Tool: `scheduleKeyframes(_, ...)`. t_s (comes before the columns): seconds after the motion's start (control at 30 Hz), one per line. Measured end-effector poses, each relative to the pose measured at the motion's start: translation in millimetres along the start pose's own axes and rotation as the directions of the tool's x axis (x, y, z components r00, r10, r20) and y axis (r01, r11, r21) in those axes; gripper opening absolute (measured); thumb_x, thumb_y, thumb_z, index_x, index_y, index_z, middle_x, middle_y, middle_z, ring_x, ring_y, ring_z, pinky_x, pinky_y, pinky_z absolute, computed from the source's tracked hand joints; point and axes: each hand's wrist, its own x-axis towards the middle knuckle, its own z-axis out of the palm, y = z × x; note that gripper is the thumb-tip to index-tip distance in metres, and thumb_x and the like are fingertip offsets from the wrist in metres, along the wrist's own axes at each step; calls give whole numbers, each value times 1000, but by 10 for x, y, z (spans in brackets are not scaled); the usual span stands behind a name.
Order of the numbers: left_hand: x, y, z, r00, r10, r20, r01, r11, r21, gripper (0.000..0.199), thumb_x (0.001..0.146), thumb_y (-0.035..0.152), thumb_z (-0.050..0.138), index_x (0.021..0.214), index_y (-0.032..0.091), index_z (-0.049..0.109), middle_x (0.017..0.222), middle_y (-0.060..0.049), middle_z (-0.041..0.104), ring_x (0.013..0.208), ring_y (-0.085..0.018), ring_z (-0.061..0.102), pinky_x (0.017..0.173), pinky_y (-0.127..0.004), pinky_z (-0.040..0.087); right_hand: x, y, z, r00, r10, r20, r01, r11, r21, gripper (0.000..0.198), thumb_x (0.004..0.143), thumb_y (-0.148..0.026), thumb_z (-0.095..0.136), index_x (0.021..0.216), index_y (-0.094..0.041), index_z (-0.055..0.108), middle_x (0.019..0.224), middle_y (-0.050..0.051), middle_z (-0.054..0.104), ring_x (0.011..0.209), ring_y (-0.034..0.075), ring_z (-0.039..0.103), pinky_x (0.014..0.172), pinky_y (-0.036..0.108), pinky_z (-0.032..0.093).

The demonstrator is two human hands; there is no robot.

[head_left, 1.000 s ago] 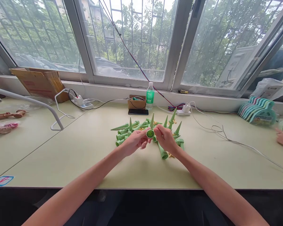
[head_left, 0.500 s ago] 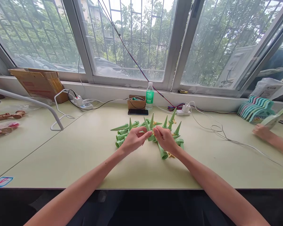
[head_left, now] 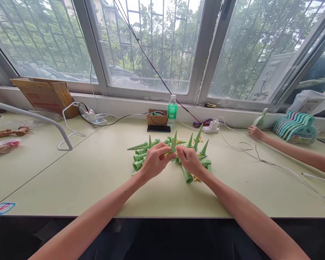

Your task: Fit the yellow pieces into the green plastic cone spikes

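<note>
Left hand [head_left: 155, 161] and right hand [head_left: 189, 160] meet fingertip to fingertip, pinching a smooth green plastic cone [head_left: 173, 147] upright above the pile [head_left: 143, 156] of matching pointed cones at mid-table [head_left: 97, 180]. Far right, a co-worker's hand [head_left: 256, 133].

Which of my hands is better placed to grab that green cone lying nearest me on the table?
Probably the right hand: the lying cone sits just beneath its wrist, while the left hand is farther off.
</note>
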Motion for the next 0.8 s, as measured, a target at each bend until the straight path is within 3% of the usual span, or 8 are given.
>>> scheduleKeyframes(0.17, 14, 71, -30, 997, -79, 9, 79, 995, -53, 46, 100, 44, 32, 74, 17, 59, 65, -1, 51, 60, -12, 49, 59, -25, 42, -12, -14, 11, 1000, -8, -21, 8, 1000, 4, 42, 100, -45, 34, 66, -21, 30, 58, -4, 33, 53, 11, 29, 52, 25, 25)
scheduleKeyframes(0.33, 36, 123, -63, 931, -362, 40, 363, 915, -176, 50, 99, 53, 26, 89, 18, 59, 56, 3, 51, 43, -9, 42, 51, -25, 40, -19, -18, 3, 998, -14, -57, 15, 1000, 11, 40, 100, -43, 35, 67, -21, 33, 58, -5, 33, 53, 10, 29, 52, 24, 26)
scheduleKeyframes(0.4, 59, 132, -73, 888, -443, 124, 460, 855, -239, 48, 96, 58, 30, 93, 19, 58, 61, 3, 55, 41, -8, 43, 46, -24, 38, -20, -33, -9, 997, -27, -77, 27, 1000, 1, 38, 100, -42, 36, 68, -21, 35, 58, -5, 34, 53, 10, 29, 52, 24, 26)
scheduleKeyframes(0.47, 84, 140, -81, 824, -494, 278, 564, 761, -321, 47, 93, 61, 34, 100, 19, 55, 64, 2, 57, 40, -9, 44, 42, -23, 36, -21, -52, -20, 996, -45, -82, 45, 999, -8, 36, 99, -40, 37, 69, -20, 38, 57, -5, 35, 53, 10, 29, 53, 24, 27)
scheduleKeyframes(0.53, 103, 146, -90, 741, -496, 452, 665, 635, -394, 48, 91, 64, 37, 103, 19, 51, 62, 2, 56, 40, -10, 45, 40, -22, 33, -22, -67, -28, 996, -63, -67, 62, 998, -8, 35, 99, -39, 39, 69, -20, 39, 58, -5, 36, 53, 10, 30, 53, 24, 28)
scheduleKeyframes(0.6, 111, 144, -97, 689, -457, 562, 717, 541, -440, 46, 89, 63, 42, 101, 19, 49, 59, 2, 54, 42, -9, 45, 40, -21, 32, -23, -73, -28, 996, -72, -47, 72, 997, -8, 35, 99, -38, 39, 69, -20, 39, 58, -5, 36, 53, 10, 30, 54, 24, 28)
scheduleKeyframes(0.67, 108, 130, -100, 689, -430, 584, 719, 512, -470, 44, 88, 62, 48, 97, 19, 49, 58, 3, 53, 43, -8, 43, 41, -20, 31, -24, -70, -22, 997, -72, -34, 71, 997, -11, 35, 99, -38, 38, 68, -21, 39, 58, -5, 36, 54, 10, 30, 54, 24, 29)
scheduleKeyframes(0.8, 90, 100, -102, 720, -432, 543, 689, 536, -488, 42, 86, 59, 54, 95, 18, 51, 59, 3, 50, 44, -6, 40, 41, -19, 27, -25, -48, -13, 997, -70, -25, 70, 997, -16, 35, 99, -39, 37, 68, -21, 38, 58, -5, 36, 54, 10, 30, 54, 24, 29)
